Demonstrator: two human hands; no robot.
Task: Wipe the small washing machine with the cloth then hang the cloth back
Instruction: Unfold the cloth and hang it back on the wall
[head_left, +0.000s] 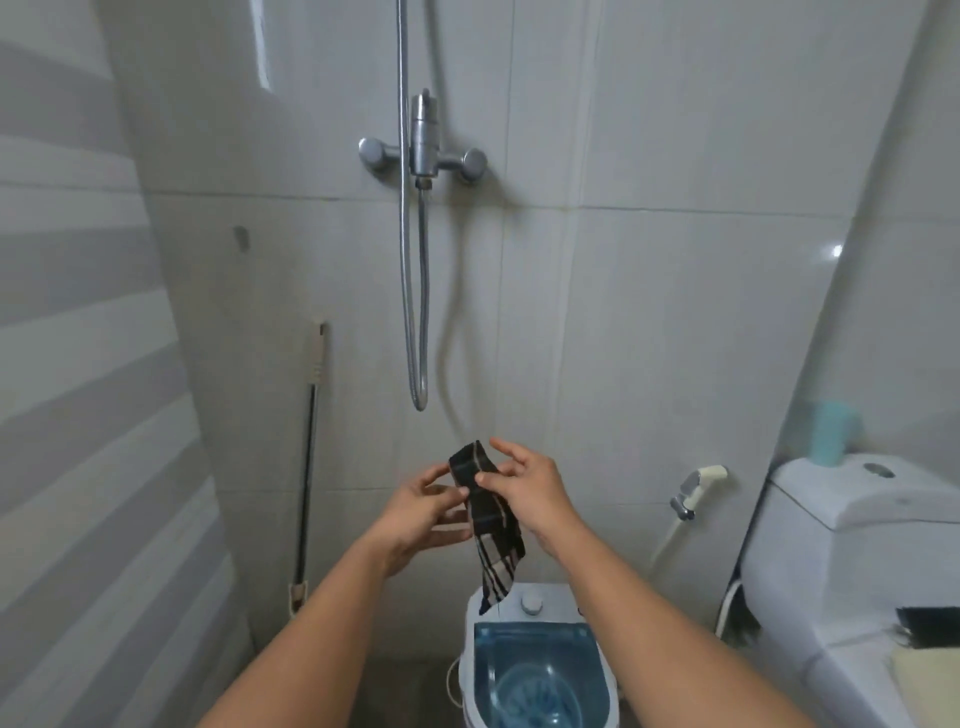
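Note:
A dark plaid cloth (488, 525) hangs in front of the tiled wall, held up between both hands. My left hand (423, 512) grips its left side with fingers curled around it. My right hand (524, 488) pinches the upper part with thumb and fingers, the other fingers spread. The cloth's lower end dangles just above the back of the small washing machine (540, 603), a white tub with a blue see-through lid (535, 670) and a white knob, standing on the floor below my arms.
A chrome shower mixer (423, 148) with a looped metal hose (415, 312) is on the wall above. A long-handled mop or squeegee (310, 467) leans at left. At right stand a white toilet (852, 545), a bidet sprayer (693, 491) and a teal cup (831, 434).

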